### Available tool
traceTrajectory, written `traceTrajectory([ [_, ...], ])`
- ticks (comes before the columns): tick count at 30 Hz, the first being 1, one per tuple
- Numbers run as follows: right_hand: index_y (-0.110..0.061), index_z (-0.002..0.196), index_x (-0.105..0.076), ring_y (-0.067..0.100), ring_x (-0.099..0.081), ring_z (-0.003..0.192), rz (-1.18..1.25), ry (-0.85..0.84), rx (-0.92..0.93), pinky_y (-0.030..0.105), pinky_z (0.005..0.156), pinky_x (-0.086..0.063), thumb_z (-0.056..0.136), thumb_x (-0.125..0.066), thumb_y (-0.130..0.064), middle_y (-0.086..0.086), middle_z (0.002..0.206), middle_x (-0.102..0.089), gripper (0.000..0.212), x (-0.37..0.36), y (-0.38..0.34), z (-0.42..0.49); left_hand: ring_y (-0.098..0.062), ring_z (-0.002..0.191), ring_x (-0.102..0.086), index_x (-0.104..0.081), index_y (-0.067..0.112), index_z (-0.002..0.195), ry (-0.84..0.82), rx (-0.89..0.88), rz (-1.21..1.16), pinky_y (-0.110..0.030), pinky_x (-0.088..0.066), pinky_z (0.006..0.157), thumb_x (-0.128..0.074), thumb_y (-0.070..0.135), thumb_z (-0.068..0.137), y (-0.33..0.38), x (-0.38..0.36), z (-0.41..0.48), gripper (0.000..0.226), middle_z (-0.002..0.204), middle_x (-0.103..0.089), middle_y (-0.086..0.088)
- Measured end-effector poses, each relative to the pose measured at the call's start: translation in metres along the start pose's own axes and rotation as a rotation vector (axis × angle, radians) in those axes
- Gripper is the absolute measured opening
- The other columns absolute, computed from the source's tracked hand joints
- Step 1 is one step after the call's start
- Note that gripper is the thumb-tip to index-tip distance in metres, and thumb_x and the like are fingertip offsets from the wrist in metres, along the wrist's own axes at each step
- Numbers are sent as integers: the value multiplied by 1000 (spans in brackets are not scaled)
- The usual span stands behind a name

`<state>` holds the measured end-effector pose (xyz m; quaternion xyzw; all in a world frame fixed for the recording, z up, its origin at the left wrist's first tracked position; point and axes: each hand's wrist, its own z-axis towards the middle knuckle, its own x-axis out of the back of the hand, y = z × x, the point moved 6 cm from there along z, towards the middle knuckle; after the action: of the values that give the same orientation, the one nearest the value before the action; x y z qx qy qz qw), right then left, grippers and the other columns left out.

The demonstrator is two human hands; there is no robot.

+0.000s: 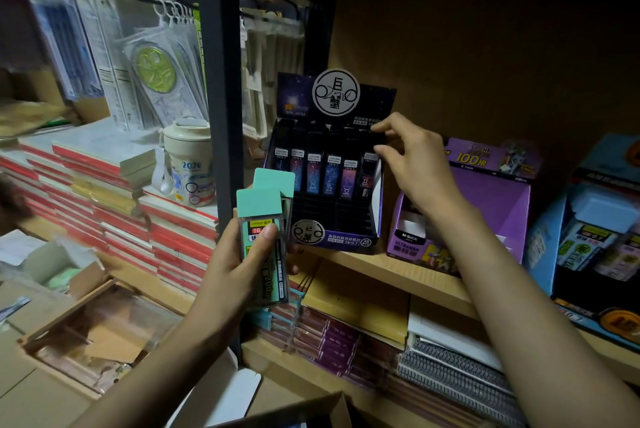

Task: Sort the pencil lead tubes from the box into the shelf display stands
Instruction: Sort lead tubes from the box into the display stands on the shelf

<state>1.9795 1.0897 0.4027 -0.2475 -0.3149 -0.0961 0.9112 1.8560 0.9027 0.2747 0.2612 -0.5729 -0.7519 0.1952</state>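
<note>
Left hand (235,265) grips 2 upright green-capped lead tubes (265,220), just front-left of the dark display stand (346,240). Right hand (415,164), nearer its slots, pinches the top of the rightmost dark tube (367,178) with curled fingers (384,124).

Tubes (272,275) gripped in the left hand (225,272) were clear glossy plastic, caps matt mint. Display stand (346,240) just beyond: glossy printed card. Shelf (408,275) beneath: smooth wood.

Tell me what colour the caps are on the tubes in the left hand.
Mint green, seen best in the head view, on the tubes the left hand grips.
</note>
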Motion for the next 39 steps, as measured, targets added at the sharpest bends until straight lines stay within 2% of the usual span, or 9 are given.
traceTrajectory([
  [7, -10, 107, -64, 13, -55, 96, -46, -53, -5, 16, 79, -35, 86, -63, -3, 4, 104, -63, 23, -4, 2, 0, -20, 70, -71, -54, 24, 112, -6, 5, -12, -25, -55, 53, -52, 39, 81, 2, 0, 0, 34, 91, -72, -4],
  [19, -8, 125, -58, 24, -42, 116, -297, -64, 45, 30, 95, -37, 92, -54, -11, 10, 122, -48, 34, -13, -7, -4, -21, 75, -71, -54, 25, 111, -6, 0, -12, -26, -57, 57, -51, 38, 82, 3, 5, -3, 32, 96, -72, -2],
  [22, -8, 116, -62, 20, -46, 109, -147, -26, 48, 24, 90, -36, 92, -53, -12, 8, 116, -52, 26, -13, -34, -13, -20, 80, -71, -54, 24, 111, 5, -16, 11, -27, -57, 60, -50, 39, 81, 6, 10, -5, 33, 97, -71, -5],
  [24, -11, 111, -64, 13, -51, 100, 108, -150, -48, 17, 81, -37, 93, -55, -19, 5, 109, -58, 21, -27, -50, -24, -17, 79, -71, -54, 23, 111, 11, -27, 16, -25, -56, 59, -50, 38, 81, 9, 12, -6, 34, 96, -71, -4],
  [27, -17, 114, -58, 13, -60, 94, 530, -420, -289, 21, 76, -46, 91, -58, -31, 5, 104, -63, 27, -56, -71, -53, -12, 75, -70, -56, 24, 108, 0, -40, 23, -21, -55, 57, -53, 37, 79, 12, 12, -9, 32, 93, -72, 3],
  [30, -19, 113, -52, 7, -64, 86, 751, -524, -432, 19, 69, -51, 88, -63, -26, 2, 102, -66, 28, -71, -78, -77, -7, 77, -70, -56, 27, 103, -30, -31, 83, -18, -54, 56, -57, 39, 74, 12, 8, -12, 31, 89, -71, 12],
  [33, -15, 115, -52, 14, -65, 97, 760, -508, -460, 30, 82, -54, 87, -64, -16, 5, 111, -66, 30, -68, -68, -89, -1, 81, -68, -55, 27, 99, -95, -37, 169, -16, -53, 58, -59, 45, 71, 10, -1, -15, 34, 89, -69, 21],
  [36, -16, 112, -56, 0, -64, 78, 751, -500, -428, 15, 64, -49, 91, -58, -13, 0, 99, -69, 21, -52, -51, -99, -4, 84, -69, -55, 26, 99, -166, -20, 169, -17, -54, 60, -60, 51, 69, 4, -18, -19, 40, 93, -70, 19],
  [39, -16, 100, -60, 1, -63, 60, 782, -407, -494, 14, 52, -48, 94, -53, -10, -2, 77, -69, 11, -24, -28, -107, -8, 88, -69, -58, 20, 101, -233, -22, 121, -18, -53, 65, -53, 47, 81, 1, -44, -23, 35, 97, -71, 7],
])
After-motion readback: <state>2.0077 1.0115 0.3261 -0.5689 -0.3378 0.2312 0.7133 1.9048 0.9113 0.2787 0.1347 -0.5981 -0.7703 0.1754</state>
